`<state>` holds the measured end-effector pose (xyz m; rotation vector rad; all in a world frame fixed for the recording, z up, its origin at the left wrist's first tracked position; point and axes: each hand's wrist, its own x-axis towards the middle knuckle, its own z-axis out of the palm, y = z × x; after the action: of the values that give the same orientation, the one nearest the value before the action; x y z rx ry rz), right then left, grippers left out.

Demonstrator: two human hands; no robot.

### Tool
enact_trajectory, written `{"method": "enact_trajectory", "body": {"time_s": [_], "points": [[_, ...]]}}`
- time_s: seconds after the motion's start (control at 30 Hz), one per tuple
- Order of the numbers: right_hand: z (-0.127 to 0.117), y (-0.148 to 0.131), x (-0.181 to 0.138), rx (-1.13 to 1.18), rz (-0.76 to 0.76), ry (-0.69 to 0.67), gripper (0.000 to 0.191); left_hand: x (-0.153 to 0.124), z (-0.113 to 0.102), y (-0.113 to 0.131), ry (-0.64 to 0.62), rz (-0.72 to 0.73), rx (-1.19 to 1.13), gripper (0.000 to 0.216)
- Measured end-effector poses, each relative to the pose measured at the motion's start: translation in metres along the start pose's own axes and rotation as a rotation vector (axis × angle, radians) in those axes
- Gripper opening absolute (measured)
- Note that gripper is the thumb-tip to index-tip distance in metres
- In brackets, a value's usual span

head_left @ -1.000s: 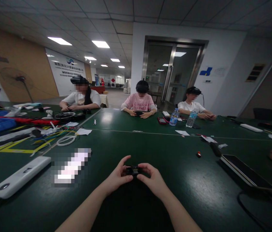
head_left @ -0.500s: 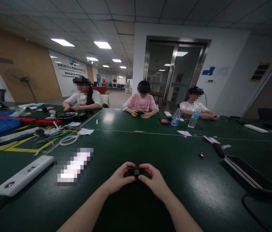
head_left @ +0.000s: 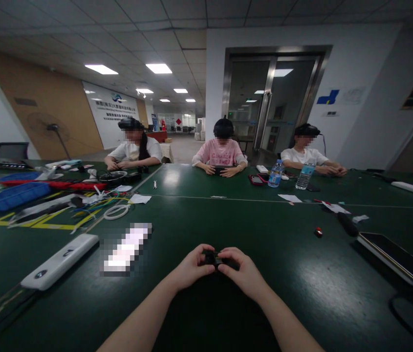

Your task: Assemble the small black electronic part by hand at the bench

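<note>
Green table: two hands, one black gadget.

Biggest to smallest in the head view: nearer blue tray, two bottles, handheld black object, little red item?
1. Nearer blue tray
2. Left bottle, right bottle: alike; black object, partly covered, unsure against them
3. Little red item

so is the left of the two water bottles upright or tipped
Upright: the left bottle stands base-down on the table, its neck uppermost.

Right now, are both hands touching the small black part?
Touching. The head view shows the left hand and right hand gripping the small black part from either side, between thumbs and fingers.
</note>
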<state>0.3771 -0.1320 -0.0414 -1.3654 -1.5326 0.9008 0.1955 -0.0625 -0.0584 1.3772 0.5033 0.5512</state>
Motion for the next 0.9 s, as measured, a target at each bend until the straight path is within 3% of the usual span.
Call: {"method": "enact_trajectory", "body": {"time_s": [0.43, 0.9], "points": [[0.0022, -0.0070, -0.0025, -0.046, 0.008, -0.008, 0.016, -0.0030, -0.0018, 0.0026, 0.001, -0.015, 0.037, 0.050], [0.0043, -0.0059, -0.0004, -0.040, -0.016, 0.045, 0.017, -0.0036, -0.0006, 0.0049, 0.006, 0.024, 0.029, 0.042]]}}
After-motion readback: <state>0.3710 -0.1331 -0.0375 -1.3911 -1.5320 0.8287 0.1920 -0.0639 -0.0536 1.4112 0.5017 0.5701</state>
